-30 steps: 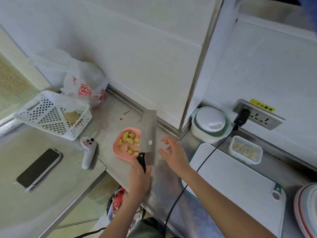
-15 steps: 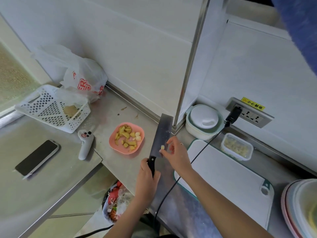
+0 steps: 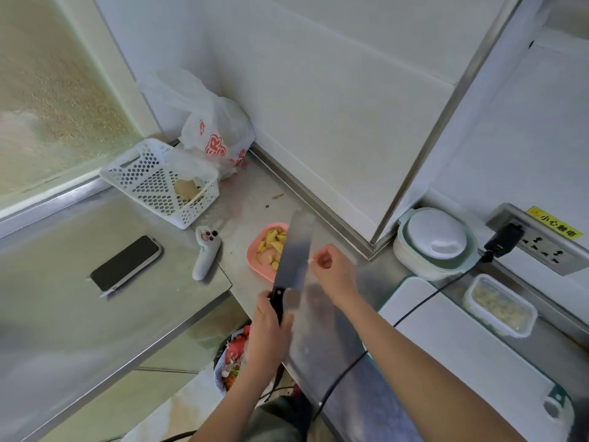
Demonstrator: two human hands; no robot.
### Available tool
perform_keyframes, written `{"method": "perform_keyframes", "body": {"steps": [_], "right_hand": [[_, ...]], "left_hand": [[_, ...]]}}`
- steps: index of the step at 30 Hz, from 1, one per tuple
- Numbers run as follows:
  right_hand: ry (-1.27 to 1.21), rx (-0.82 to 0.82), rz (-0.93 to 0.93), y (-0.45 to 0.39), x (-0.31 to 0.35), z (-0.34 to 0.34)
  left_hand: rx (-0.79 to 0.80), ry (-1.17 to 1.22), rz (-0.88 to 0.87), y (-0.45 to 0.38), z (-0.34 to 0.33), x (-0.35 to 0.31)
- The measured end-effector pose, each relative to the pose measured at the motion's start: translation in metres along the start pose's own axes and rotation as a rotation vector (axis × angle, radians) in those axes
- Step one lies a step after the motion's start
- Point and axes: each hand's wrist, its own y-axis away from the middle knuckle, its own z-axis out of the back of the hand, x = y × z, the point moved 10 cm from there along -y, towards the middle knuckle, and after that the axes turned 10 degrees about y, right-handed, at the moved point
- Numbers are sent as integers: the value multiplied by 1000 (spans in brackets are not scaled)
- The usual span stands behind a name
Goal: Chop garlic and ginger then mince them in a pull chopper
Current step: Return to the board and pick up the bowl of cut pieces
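Observation:
My left hand (image 3: pixel 271 327) grips the black handle of a cleaver (image 3: pixel 294 250), whose broad blade is raised over the right part of a pink plate (image 3: pixel 255 260) of chopped ginger and garlic (image 3: pixel 271 247). My right hand (image 3: pixel 331 269) is beside the blade's right edge, fingers curled, pinching a small pale garlic bit (image 3: pixel 310 260). The white pull chopper (image 3: pixel 436 242) with its domed lid stands by the wall corner. A white cutting board (image 3: pixel 462 349) lies on the steel counter at right.
A clear tub of minced bits (image 3: pixel 498 304) sits by the wall socket (image 3: pixel 541 240); a black cable (image 3: pixel 411 311) crosses the board. Left: white perforated basket (image 3: pixel 159 180), plastic bag (image 3: pixel 216 132), phone (image 3: pixel 126 263), small white gadget (image 3: pixel 207 253). A waste bin (image 3: pixel 232 355) is below the counter edge.
The cleaver has swung back left over the pink plate. My right hand has taken the small garlic bit off the blade and now pinches it beside the blade's edge. The camera view has shifted.

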Motion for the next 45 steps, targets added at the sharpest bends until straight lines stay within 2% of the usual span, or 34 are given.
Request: {"method": "perform_keyframes", "body": {"steps": [3, 7, 9, 12, 16, 19, 27, 35, 40, 45], "right_hand": [[7, 20, -47, -17, 7, -15], [190, 294, -16, -37, 20, -57], [223, 216, -52, -40, 14, -57], [188, 86, -237, -35, -11, -48], [87, 266, -524, -19, -47, -67], [-56, 374, -559, -14, -49, -82], [33, 164, -535, -5, -69, -24], [176, -8, -444, 39, -97, 67], [264, -73, -498, 71, -120, 105], [266, -222, -530, 105, -146, 140]], "left_hand": [[-66, 42, 59, -11, 19, 17], [-94, 41, 102, -28, 36, 33], [-96, 38, 123, -32, 41, 38], [-79, 65, 158, -36, 40, 44], [-22, 90, 183, -39, 29, 43], [13, 90, 184, -39, 20, 39], [55, 42, 150, -36, 5, 32], [224, -86, 59, -34, -41, 17], [326, -214, -9, -30, -65, 12], [430, -357, -124, -18, -86, 5]]}}
